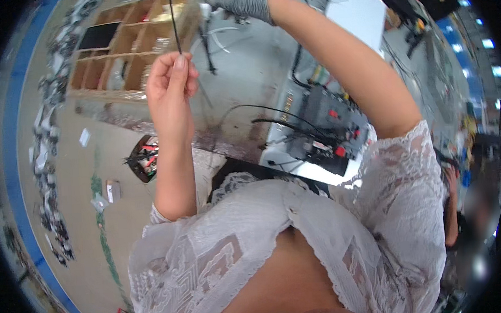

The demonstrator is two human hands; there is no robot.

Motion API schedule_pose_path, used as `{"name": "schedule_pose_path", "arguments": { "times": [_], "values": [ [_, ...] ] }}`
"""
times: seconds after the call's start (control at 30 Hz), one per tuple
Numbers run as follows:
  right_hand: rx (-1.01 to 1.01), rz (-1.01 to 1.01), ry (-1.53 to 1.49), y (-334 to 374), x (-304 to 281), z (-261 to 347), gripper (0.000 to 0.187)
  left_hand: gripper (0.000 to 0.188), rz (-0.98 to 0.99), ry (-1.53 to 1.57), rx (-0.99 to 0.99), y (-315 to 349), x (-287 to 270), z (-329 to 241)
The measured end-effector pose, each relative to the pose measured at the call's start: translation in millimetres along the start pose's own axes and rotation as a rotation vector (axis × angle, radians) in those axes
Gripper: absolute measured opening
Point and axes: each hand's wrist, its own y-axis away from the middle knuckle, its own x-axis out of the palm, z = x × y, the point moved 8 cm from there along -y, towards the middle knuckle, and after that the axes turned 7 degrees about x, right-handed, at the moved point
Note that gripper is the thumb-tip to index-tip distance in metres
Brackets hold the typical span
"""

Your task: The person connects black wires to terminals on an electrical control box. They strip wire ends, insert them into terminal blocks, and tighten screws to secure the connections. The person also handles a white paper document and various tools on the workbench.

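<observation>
My left hand [170, 92] is bare and raised, its thumb and fingers pinched together on a thin black cable [174, 24]. From the pinch the cable runs up and out at the top edge of the picture. Farther off and to the right, my right hand [245, 2] wears a grey glove and reaches to the top edge. Its fingers are dark and partly cut off there, so their grip does not show. A short black cable piece [207, 51] and a white curved strip [220, 40] lie on the grey table between the hands.
A compartmented cardboard box [126, 47] with small parts stands at the left. Dark grey equipment [328, 118] with red knobs and loose black cables sits on the right. An open container [144, 159] is low at the left. Another person's arm [451, 202] shows far right.
</observation>
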Motion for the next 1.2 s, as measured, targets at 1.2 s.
{"name": "schedule_pose_path", "arguments": {
  "times": [1.2],
  "values": [
    [0.518, 0.377, 0.051, 246, -43, -114, 0.048, 0.008, 0.189, -0.215, -0.35, -8, 74, 187]
  ]
}}
